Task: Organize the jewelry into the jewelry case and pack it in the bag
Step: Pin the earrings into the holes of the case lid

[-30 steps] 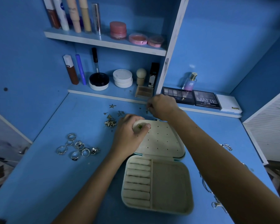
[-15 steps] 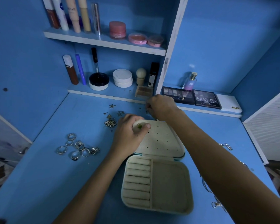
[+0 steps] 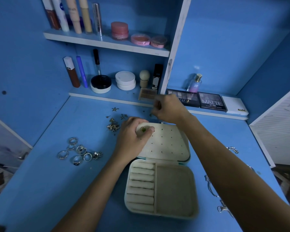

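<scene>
- The jewelry case [image 3: 162, 178] lies open at the centre of the blue desk [image 3: 40, 190], its ring-roll tray toward 6 o'clock and its perforated lid panel [image 3: 166, 141] folded back toward 12 o'clock.
- A green-stoned earring [image 3: 143, 129] sits at the lid panel's far-left corner (roughly 10 o'clock on the panel).
- The left hand [image 3: 131, 141] grips that corner, fingers curled over the panel's edge and the thumb pressing flat beside the earring.
- The right hand [image 3: 169, 108] hovers just past the lid at 12 o'clock, fingers bunched tight in a pinch; what they hold, if anything, is too small and blurred to tell.
- Loose earrings [image 3: 113, 126] lie scattered at 10 o'clock from the case, just beside the left hand's knuckles.
- A cluster of rings [image 3: 79, 151] rests at 9 o'clock, well apart from the case.
- Chains and clasps [image 3: 221, 203] lie at 3 to 4 o'clock, partly hidden by the right forearm.
- Eyeshadow palettes [image 3: 211, 102] sit on the low ledge at 1 o'clock, a perfume bottle [image 3: 195, 82] behind them.
- Jars, tubes and a brush fill the shelves [image 3: 107, 43] at 11 o'clock.
</scene>
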### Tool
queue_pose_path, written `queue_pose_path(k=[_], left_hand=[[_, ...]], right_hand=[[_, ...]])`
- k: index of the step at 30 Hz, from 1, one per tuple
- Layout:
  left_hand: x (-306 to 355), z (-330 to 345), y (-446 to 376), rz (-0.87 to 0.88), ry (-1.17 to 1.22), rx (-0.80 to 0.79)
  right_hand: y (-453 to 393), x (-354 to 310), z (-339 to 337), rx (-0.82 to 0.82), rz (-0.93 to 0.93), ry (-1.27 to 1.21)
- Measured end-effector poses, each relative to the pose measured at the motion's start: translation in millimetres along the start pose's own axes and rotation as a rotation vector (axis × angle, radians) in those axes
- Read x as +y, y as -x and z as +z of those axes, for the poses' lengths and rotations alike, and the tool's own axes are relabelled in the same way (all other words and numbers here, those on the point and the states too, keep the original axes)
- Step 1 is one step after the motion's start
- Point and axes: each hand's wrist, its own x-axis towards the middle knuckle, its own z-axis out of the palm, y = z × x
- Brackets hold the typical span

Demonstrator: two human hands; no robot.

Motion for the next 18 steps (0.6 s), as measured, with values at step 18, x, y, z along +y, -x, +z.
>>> queue_pose_path(k=[18], left_hand=[[19, -13, 7, 0.015, 0.064, 0.023]], right_hand=[[37, 14, -29, 0.083, 0.28, -0.603]])
